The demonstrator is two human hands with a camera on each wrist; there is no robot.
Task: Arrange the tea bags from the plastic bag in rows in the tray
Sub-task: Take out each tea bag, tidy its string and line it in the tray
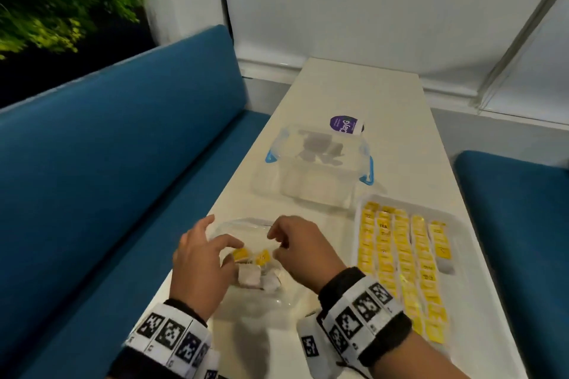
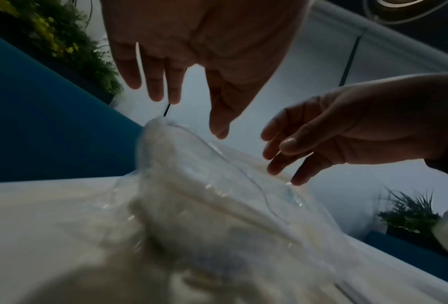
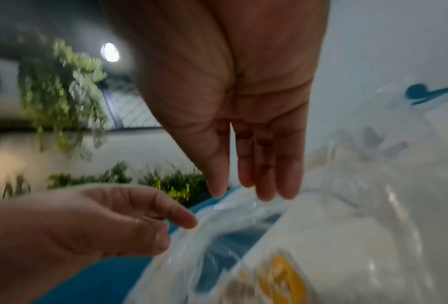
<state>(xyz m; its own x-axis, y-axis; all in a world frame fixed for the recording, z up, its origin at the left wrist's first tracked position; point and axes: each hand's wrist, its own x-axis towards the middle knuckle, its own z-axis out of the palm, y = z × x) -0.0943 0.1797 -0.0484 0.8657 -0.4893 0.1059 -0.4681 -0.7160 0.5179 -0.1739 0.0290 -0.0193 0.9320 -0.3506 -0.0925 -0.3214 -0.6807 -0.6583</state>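
1. Left hand point(image 1: 200, 258) over the crumpled clear plastic bag point(image 1: 246, 268) at about 7 o'clock on the long white table point(image 1: 354, 95): fingers apart and nearly straight in the left wrist view, tips just above the bag's rim, nothing gripped.
2. Right hand point(image 1: 300, 251) at the bag's 3 o'clock side: fingers loosely bent in the head view, extended downward in the right wrist view, tips at or touching the plastic film; no clear pinch visible.
3. Inside the bag, between the two hands: a few yellow-tagged tea bags point(image 1: 251, 255) with pale pouches below them.
4. White rectangular tray point(image 1: 357, 209) at 4 o'clock, just beside the right wrist: yellow tea bags point(image 1: 400, 255) in rows filling most of it, with a bare patch point(image 1: 446, 268) near its right edge.
5. Clear plastic lidded box with blue clips point(image 1: 320, 163) at 12 o'clock beyond the bag, near the tray's far corner; purple-labelled round object point(image 1: 346, 124) behind it.
6. Table's left edge close to the left hand, blue upholstered bench point(image 1: 123, 163) right beside it; open tabletop far beyond the box, toward 12 o'clock.
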